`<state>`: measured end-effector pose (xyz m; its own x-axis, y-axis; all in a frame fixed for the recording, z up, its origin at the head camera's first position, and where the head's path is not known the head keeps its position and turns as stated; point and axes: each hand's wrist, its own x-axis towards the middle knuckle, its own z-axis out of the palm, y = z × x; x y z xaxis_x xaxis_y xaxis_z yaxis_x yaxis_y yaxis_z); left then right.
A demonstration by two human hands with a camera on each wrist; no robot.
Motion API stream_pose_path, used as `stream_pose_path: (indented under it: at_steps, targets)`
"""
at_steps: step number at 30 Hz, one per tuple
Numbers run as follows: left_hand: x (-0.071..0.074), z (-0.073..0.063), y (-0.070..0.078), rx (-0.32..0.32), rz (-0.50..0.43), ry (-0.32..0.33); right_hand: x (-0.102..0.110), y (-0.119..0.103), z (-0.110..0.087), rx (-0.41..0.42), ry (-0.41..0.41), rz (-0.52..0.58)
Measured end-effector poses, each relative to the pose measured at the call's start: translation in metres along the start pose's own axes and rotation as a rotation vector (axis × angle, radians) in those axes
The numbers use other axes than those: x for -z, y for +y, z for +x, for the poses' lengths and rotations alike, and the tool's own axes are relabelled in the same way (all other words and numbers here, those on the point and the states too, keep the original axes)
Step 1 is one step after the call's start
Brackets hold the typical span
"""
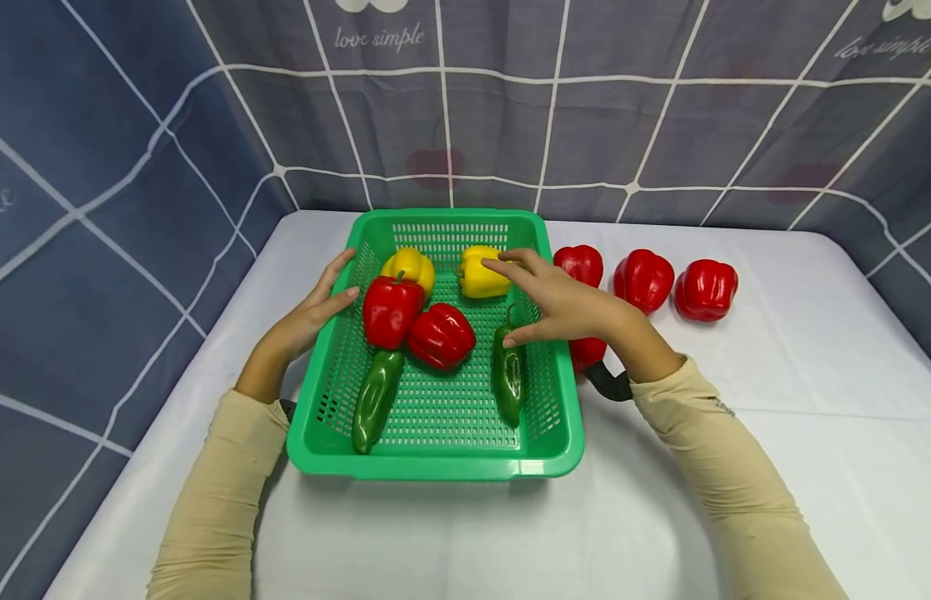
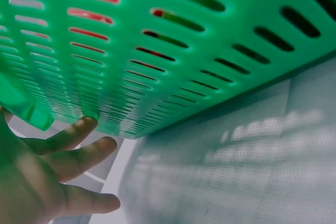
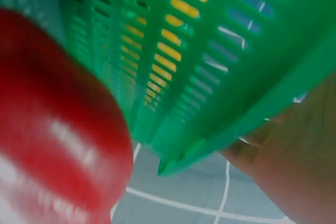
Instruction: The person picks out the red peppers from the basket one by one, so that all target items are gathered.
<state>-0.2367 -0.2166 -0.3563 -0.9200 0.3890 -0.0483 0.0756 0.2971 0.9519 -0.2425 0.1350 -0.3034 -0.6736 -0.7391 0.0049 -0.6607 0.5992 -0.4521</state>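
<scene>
A green plastic basket (image 1: 435, 468) holds two red bell peppers (image 1: 442, 337) (image 1: 392, 312), two yellow bell peppers (image 1: 409, 272) (image 1: 482, 282) and two long green peppers (image 1: 378, 400) (image 1: 508, 379). My left hand (image 1: 312, 312) is at the basket's left rim, thumb and fingers apart; the left wrist view shows spread fingers beside the slotted outer wall. My right hand (image 1: 558, 296) reaches over the right rim with fingers spread. Its fingertips overlap the right yellow pepper and its thumb the right green pepper; whether they touch cannot be told.
Right of the basket, several red bell peppers (image 1: 643, 281) (image 1: 706, 290) lie on the white-covered table (image 1: 810, 358), one of them partly hidden under my right forearm. A dark checked curtain (image 1: 503, 125) stands behind the table and along its sides.
</scene>
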Motion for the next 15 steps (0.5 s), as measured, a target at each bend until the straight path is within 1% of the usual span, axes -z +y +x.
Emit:
stream_pose_path:
  at_steps: [4,8,15]
  targets:
    - [0.0,0.001,-0.001,0.004,-0.03,-0.004,-0.004,-0.007,0.009,0.01,-0.051,-0.01]
    - [-0.001,0.001,-0.002,0.009,-0.057,-0.014,-0.012,-0.011,0.017,0.013,-0.084,-0.031]
    - [0.001,0.0,-0.002,0.0,-0.044,-0.015,-0.023,-0.015,0.025,0.055,-0.094,-0.093]
